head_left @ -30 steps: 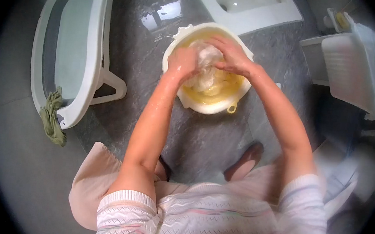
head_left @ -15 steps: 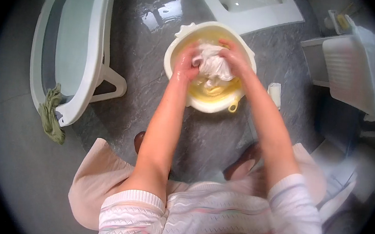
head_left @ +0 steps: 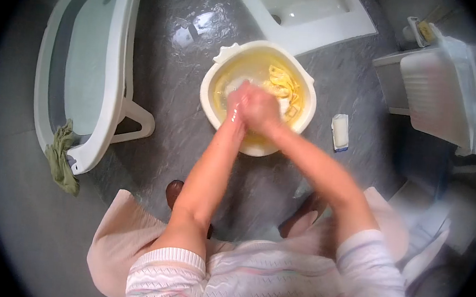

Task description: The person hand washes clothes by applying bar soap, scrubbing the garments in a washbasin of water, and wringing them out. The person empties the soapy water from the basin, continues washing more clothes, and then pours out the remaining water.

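Note:
A cream plastic basin stands on the floor in front of me, with yellowish soapy water in it. My left hand and my right hand are pressed together over its near left part, both closed and slightly smeared by motion. They grip a white cloth, mostly hidden by the hands, with a bit showing beside the right one. A crumpled yellow cloth lies in the water on the basin's right side.
On the wet dark floor, right of the basin, lies a white bar in a wrapper. A folding bathtub with a green cloth on its corner stands left. A white fixture lies beyond; a washboard leans right.
My hands, apart around the bunched white cloth before, have come together and shifted toward the basin's left side. More of the yellow cloth shows. The view has shifted slightly.

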`<move>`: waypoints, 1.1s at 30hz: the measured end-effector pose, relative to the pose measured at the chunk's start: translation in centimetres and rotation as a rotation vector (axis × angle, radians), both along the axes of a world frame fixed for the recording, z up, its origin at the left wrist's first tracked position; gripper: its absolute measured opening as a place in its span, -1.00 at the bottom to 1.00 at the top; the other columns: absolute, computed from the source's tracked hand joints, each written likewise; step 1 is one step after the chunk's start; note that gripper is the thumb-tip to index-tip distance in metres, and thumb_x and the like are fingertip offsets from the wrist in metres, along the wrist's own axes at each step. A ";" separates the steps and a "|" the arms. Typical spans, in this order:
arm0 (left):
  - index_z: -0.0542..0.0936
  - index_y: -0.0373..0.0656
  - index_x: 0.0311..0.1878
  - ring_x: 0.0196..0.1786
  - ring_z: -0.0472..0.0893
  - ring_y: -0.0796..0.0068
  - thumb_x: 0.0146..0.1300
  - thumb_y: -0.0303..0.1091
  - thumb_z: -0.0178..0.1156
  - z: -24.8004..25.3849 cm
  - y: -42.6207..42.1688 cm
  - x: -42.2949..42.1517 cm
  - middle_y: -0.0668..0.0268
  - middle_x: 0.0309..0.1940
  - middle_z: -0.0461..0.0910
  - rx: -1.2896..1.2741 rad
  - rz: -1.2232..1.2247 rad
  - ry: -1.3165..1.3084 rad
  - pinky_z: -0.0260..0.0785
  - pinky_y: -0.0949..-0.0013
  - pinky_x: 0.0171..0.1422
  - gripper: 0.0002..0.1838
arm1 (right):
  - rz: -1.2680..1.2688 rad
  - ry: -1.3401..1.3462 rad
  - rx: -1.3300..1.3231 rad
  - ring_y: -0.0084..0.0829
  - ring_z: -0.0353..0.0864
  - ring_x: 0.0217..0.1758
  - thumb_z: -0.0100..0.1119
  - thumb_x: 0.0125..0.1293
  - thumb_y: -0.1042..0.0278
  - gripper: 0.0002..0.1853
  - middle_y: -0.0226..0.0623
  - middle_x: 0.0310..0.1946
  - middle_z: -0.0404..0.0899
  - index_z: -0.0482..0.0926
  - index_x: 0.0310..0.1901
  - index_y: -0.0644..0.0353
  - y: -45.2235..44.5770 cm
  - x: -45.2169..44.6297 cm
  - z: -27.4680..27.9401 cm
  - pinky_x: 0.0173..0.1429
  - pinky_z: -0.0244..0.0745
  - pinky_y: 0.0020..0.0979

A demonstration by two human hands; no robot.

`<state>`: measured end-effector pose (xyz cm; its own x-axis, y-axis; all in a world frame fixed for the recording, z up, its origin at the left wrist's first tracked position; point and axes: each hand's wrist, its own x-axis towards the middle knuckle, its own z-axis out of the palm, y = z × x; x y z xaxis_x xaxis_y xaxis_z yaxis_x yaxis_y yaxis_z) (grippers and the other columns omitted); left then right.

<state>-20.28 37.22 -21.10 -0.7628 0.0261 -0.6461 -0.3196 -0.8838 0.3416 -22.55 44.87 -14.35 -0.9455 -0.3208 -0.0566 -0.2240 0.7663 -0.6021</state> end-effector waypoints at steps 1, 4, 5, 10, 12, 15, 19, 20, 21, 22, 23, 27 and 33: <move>0.50 -0.33 -0.14 -0.30 0.54 0.33 0.20 -0.21 0.11 -4.2 -1.2 0.0 0.22 -0.28 0.54 0.072 -0.052 0.084 0.39 0.32 -0.20 -0.66 | 0.007 0.017 -0.056 0.03 0.54 -0.39 -0.12 0.21 0.11 -0.66 0.00 -0.44 0.55 0.51 -0.38 0.23 -0.7 1.3 1.1 -0.25 0.43 -0.08; 0.51 -0.24 -0.15 -0.27 0.57 0.36 0.21 -0.24 0.13 -0.2 -1.5 -1.7 0.22 -0.29 0.55 -0.118 -0.107 -0.038 0.44 0.31 -0.13 -0.73 | -0.160 -0.129 -0.033 0.00 0.53 -0.34 -0.06 0.21 0.09 -0.66 -0.02 -0.42 0.54 0.49 -0.34 0.25 1.2 -2.3 -0.6 -0.20 0.43 -0.12; 0.51 -0.21 -0.15 -0.26 0.58 0.37 0.21 -0.26 0.13 3.2 -1.4 -2.4 0.22 -0.29 0.56 -0.245 -0.110 -0.149 0.47 0.30 -0.10 -0.76 | -0.247 -0.219 0.012 -0.02 0.53 -0.32 -0.04 0.21 0.08 -0.67 -0.03 -0.41 0.54 0.48 -0.32 0.24 2.6 -3.5 -1.6 -0.18 0.42 -0.14; 0.50 -0.23 -0.13 -0.20 0.57 0.36 0.12 -0.41 0.16 7.3 -6.3 -3.7 0.24 -0.24 0.55 -0.089 -0.088 0.100 0.46 0.29 -0.07 -0.77 | 0.239 -0.343 -0.090 -0.18 0.53 -0.17 0.16 0.07 -0.02 -0.56 -0.03 -0.35 0.55 0.52 -0.26 0.26 5.4 -2.5 0.4 -0.07 0.38 -0.27; 0.49 -0.26 -0.11 -0.16 0.56 0.35 0.07 -0.57 0.10 7.4 -6.5 -3.4 0.23 -0.20 0.55 -0.133 -0.127 0.145 0.46 0.31 -0.05 -0.73 | 0.433 -0.279 0.075 -0.41 0.53 -0.17 0.26 -0.02 0.08 -0.56 -0.15 -0.35 0.57 0.53 -0.21 0.28 6.4 -1.6 0.2 -0.10 0.40 -0.40; 0.48 -0.30 -0.12 -0.19 0.58 0.36 0.10 -0.54 0.12 4.7 -6.5 -2.7 0.19 -0.24 0.56 -0.133 -0.195 0.115 0.51 0.24 -0.09 -0.76 | -0.077 -0.546 -0.368 -0.52 0.52 -0.18 0.20 -0.03 0.26 -0.60 -0.24 -0.37 0.57 0.51 -0.12 0.25 6.8 -2.3 -0.5 -0.14 0.42 -0.49; 0.39 -0.18 0.05 -0.21 0.53 0.45 0.17 -0.43 0.09 1.8 -4.5 -1.5 0.35 -0.18 0.53 -0.149 -0.134 0.080 0.50 0.29 -0.16 -0.66 | -0.277 -0.600 -0.694 -0.48 0.55 -0.25 0.00 -0.02 0.56 -0.58 -0.20 -0.25 0.56 0.47 -0.02 0.23 6.5 -4.9 -1.1 -0.16 0.46 -0.50; 0.40 -0.11 0.05 -0.18 0.50 0.49 0.21 -0.35 0.07 1.8 -3.9 -1.5 0.41 -0.19 0.52 -0.140 -0.118 0.073 0.47 0.33 -0.20 -0.68 | -0.119 -0.574 -0.706 -0.50 0.53 -0.21 -0.06 0.00 0.62 -0.51 -0.22 -0.15 0.53 0.41 0.06 0.19 6.3 -4.7 -2.3 -0.10 0.46 -0.50; 0.40 -0.10 0.05 -0.17 0.50 0.50 0.22 -0.33 0.07 1.2 -3.6 -1.4 0.40 -0.20 0.52 -0.129 -0.147 0.094 0.46 0.33 -0.20 -0.68 | -0.139 -0.510 -0.443 -0.45 0.53 -0.13 -0.01 0.02 0.56 -0.51 -0.19 -0.10 0.50 0.41 0.08 0.15 3.5 -2.5 2.2 -0.03 0.45 -0.43; 0.41 -0.10 0.05 -0.16 0.50 0.50 0.23 -0.31 0.07 0.1 -3.3 -0.8 0.40 -0.20 0.52 -0.116 -0.175 0.105 0.45 0.33 -0.21 -0.68 | -0.067 -0.041 -0.356 -0.33 0.53 -0.09 0.02 0.07 0.40 -0.66 -0.17 -0.14 0.53 0.50 -0.06 0.14 1.4 0.7 1.6 0.00 0.43 -0.31; 0.41 -0.14 0.04 -0.16 0.51 0.47 0.24 -0.30 0.05 0.1 -2.9 -0.2 0.35 -0.18 0.52 -0.001 -0.143 0.214 0.44 0.34 -0.18 -0.68 | -0.030 -0.012 -0.235 -0.23 0.52 -0.11 0.00 0.10 0.29 -0.73 -0.14 -0.17 0.54 0.53 -0.16 0.12 0.3 1.6 4.5 -0.03 0.42 -0.26; 0.44 -0.20 0.00 -0.16 0.54 0.40 0.25 -0.29 0.02 1.3 0.8 1.1 0.27 -0.17 0.53 -0.123 0.002 -0.159 0.42 0.32 -0.13 -0.70 | -0.108 -0.122 0.025 -0.07 0.52 -0.28 0.01 0.15 0.10 -0.75 -0.12 -0.28 0.55 0.57 -0.31 0.05 1.4 -0.5 -1.4 -0.17 0.45 -0.25; 0.50 -0.34 -0.16 -0.26 0.55 0.33 0.15 -0.26 0.06 6.0 -1.6 -0.8 0.18 -0.31 0.55 -0.606 -0.162 -0.133 0.38 0.29 -0.18 -0.68 | -0.155 -0.237 -0.212 -0.06 0.55 -0.24 0.05 0.14 0.15 -0.71 -0.09 -0.36 0.58 0.53 -0.25 0.20 3.0 -4.6 -1.1 -0.10 0.40 -0.17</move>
<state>-21.04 35.65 -15.11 -0.6918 -0.2654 -0.6715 -0.5072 -0.4833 0.7136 -27.15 47.84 -15.40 -0.9525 -0.2022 -0.2279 0.0507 0.6323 -0.7730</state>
